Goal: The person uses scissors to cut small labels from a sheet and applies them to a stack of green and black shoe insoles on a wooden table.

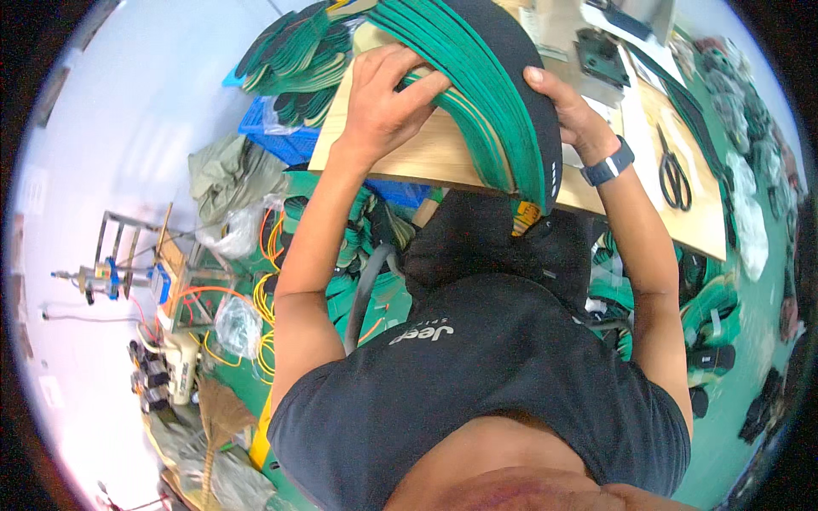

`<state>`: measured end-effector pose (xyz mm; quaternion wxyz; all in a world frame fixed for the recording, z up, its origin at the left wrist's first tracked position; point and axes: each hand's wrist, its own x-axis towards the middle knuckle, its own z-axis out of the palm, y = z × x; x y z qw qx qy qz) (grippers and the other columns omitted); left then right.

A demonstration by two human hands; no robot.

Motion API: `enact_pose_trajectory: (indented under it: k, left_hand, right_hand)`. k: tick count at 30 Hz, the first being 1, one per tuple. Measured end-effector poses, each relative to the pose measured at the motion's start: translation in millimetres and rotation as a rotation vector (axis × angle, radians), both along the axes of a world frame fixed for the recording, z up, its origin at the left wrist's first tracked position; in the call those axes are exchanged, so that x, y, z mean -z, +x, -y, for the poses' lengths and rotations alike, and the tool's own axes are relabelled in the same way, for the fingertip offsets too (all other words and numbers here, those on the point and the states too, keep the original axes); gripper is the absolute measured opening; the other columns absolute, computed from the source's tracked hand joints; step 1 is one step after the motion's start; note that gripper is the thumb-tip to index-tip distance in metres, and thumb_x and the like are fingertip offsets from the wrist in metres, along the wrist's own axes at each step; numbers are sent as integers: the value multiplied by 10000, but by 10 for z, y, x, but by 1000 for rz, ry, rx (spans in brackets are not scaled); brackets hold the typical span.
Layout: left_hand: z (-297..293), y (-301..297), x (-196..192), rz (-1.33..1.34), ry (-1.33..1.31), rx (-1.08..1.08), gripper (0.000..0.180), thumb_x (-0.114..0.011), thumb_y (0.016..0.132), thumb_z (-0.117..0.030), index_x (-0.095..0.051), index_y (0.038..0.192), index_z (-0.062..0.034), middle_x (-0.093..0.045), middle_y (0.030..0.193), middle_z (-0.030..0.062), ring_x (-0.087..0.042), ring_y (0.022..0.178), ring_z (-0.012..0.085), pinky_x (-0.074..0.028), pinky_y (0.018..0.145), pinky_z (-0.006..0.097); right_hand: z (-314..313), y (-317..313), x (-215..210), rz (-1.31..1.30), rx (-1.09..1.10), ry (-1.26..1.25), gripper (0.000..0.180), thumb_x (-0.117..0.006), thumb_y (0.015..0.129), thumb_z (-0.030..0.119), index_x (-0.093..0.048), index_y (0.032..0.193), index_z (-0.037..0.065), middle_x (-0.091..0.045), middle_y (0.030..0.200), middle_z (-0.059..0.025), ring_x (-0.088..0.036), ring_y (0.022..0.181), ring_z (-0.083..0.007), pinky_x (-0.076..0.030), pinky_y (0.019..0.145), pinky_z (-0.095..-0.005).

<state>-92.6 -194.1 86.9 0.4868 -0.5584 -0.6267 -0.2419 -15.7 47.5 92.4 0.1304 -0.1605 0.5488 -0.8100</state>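
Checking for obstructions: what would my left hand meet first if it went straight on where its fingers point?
The curved stack of green-edged strips, probably at once: your left hand seems to touch its inner edge, though depth is unclear.

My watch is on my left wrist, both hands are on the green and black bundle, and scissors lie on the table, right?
Wrong wrist: the head view shows your watch on the right one. Left hand and right hand are on the bundle, scissors on the table.
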Motion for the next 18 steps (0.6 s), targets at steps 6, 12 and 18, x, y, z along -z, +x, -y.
enact_pose_trajectory:
  k: [6,12,18]
  left_hand:
    - [658,-342,297,650,305,89,551,-630,749,-156,-503,1280,-88,-413,1392,143,-374,1298,285,-295,1064,419]
    - [778,-585,643,839,152,136,1079,-778,589,-532,-319,1447,-65,-287,1505,149,-243,1401,302,-193,1135,433]
    - [624,-731,620,884,-20,181,1157,-856,523,-410,-277,1468,-77,-238,1519,190,-160,1429,337,-184,1143,432]
  right_hand:
    - [130,-339,-544,-564,131,903,890,-762,719,439,-376,1387,-6,-551,1257,-159,-570,1113,-223,-444,937,-304]
    - [234,-743,374,-848,313,1575,987,-810,606,418,-362,1336,-72,-539,1162,-275,-527,1089,-406,-407,969,-423]
    - [193,-785,274,-964,255,1444,946,-825,595,392,-395,1309,-56,-547,1178,-253,-520,1115,-395,-399,976,-436]
